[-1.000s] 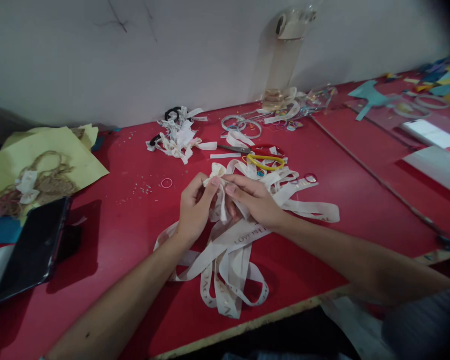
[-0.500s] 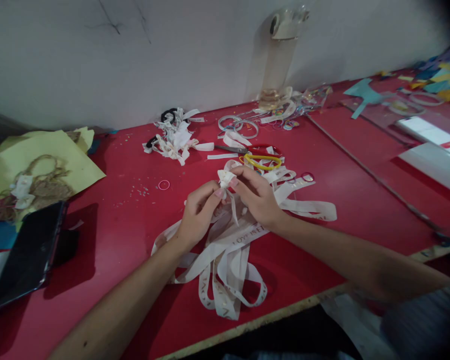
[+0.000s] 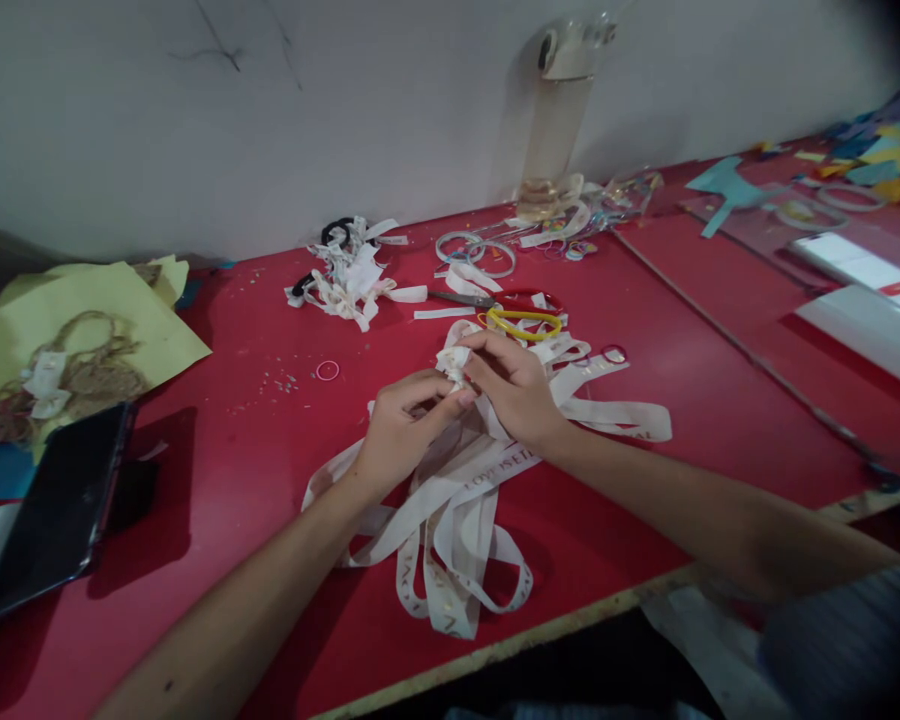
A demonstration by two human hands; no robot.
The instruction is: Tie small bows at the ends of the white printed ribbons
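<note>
Between my two hands is a small white ribbon bow (image 3: 454,364), bunched and knotted. My right hand (image 3: 516,388) pinches it from the right with thumb and fingertips. From the left and lower side, my left hand (image 3: 412,425) closes on its lower part, thumb pointing right; the exact hold of its fingertips is partly hidden. Under both hands a long white printed ribbon (image 3: 465,495) lies in loose loops on the red table, with lettering along it. Scissors (image 3: 525,318) with one red and one yellow handle rest just beyond my hands.
Behind lie tied ribbon pieces (image 3: 352,275) and clear rings (image 3: 476,254). A pink band (image 3: 328,370) is left of my hands. A dark phone (image 3: 52,510) and yellow paper (image 3: 150,320) occupy the left. A bottle (image 3: 559,120) stands at the wall; a rod (image 3: 750,350) crosses the right side.
My left thumb has slid down and right, off the bow's middle. The hanging ribbon tail below the bow no longer shows. My right hand keeps nearly the same place.
</note>
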